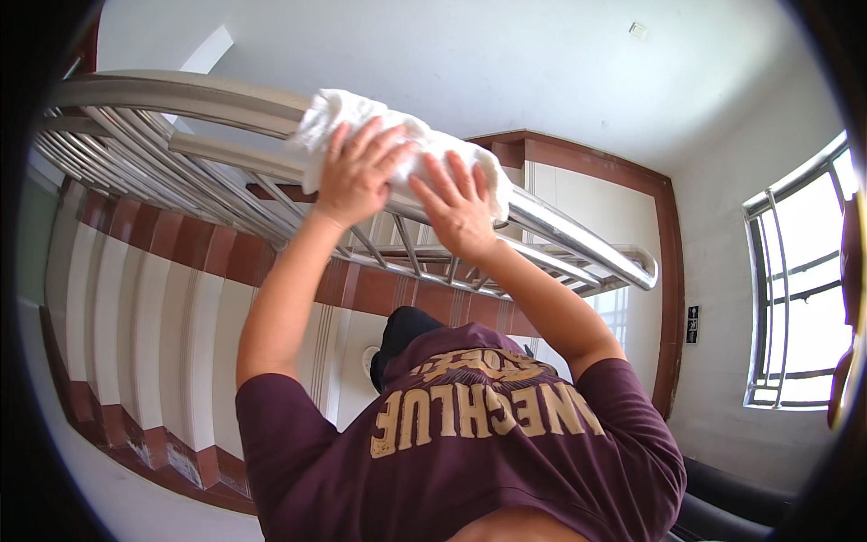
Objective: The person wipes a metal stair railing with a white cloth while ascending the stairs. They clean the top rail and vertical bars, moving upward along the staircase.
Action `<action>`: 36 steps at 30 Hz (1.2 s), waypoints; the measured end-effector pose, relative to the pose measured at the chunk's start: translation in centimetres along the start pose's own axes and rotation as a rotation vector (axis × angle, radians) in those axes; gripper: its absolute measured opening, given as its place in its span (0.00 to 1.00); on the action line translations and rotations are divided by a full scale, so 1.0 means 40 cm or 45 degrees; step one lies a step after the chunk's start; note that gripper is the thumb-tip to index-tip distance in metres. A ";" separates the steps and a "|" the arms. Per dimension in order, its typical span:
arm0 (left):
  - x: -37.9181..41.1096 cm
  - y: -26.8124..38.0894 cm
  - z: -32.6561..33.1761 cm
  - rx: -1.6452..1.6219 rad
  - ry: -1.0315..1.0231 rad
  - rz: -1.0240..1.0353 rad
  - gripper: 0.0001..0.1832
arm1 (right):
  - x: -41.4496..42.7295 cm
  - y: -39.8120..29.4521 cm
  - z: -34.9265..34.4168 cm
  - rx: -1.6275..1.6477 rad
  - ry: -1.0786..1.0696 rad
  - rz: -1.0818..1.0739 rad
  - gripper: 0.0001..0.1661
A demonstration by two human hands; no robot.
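A white cloth (435, 141) lies draped over the round top rail of a stainless-steel stair railing (576, 234). My left hand (355, 177) presses on the cloth's left part with its fingers spread, slightly blurred. Beside it, my right hand (462, 215) lies over the right part, fingers bent over the rail. The two hands are apart, and the cloth shows between and beyond them. Under the cloth the rail itself is hidden. To the right, the bare rail shines and ends in a rounded bend.
Metal balusters (406, 244) stand below the rail. Light stair treads with red-brown edging (139, 305) descend at the left. A barred window (799, 284) and a small dark sign (691, 325) are on the right wall. Black rounded objects (731, 494) sit at lower right.
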State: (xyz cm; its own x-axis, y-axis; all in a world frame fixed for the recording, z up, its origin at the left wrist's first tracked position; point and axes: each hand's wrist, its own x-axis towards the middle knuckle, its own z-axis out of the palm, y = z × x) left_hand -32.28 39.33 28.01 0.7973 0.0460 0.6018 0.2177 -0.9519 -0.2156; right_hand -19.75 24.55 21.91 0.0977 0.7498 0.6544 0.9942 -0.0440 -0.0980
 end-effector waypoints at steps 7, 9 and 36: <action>0.026 -0.161 -0.152 0.150 -0.145 -0.130 0.32 | 0.122 -0.075 0.007 0.108 -0.062 -0.275 0.35; 0.037 -0.201 -0.187 0.191 -0.234 -0.207 0.33 | 0.163 -0.090 0.009 0.088 0.008 -0.293 0.36; 0.091 -0.078 -0.052 0.058 -0.117 0.117 0.31 | 0.073 0.057 -0.040 0.056 -0.039 -0.137 0.44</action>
State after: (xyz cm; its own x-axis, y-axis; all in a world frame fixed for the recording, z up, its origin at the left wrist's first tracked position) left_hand -31.23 41.85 32.49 0.8629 -0.0108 0.5053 0.1653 -0.9387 -0.3024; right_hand -17.12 25.57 24.78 -0.0113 0.7683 0.6400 0.9959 0.0659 -0.0615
